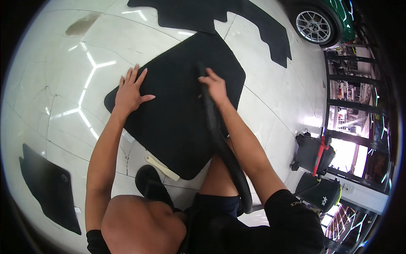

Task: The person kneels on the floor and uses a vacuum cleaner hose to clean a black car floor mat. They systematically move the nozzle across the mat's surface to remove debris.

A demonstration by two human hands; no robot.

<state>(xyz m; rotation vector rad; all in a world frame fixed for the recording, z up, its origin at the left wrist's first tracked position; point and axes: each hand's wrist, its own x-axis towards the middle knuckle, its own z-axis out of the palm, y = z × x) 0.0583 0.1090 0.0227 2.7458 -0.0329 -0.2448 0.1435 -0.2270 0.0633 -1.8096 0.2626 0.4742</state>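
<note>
A large black car floor mat (173, 101) lies flat on the glossy tiled floor before me. My left hand (132, 94) rests on its left edge, fingers spread and thumb out over the dark pile. Wrapped around a black vacuum hose (230, 156) is my right hand (214, 86), over the mat's right half. The dark nozzle end (201, 68) points away from me and blends into the mat, so whether it touches is hard to tell. A cream-handled brush (162, 168) lies on the floor by the mat's near corner.
More black mats lie around: a wide one (186, 15) and a curved one (270, 31) beyond, a smaller one (50, 190) at left. A green car's wheel (313, 26) stands far right. Dark wheeled machines (311, 154) stand at right by the windows.
</note>
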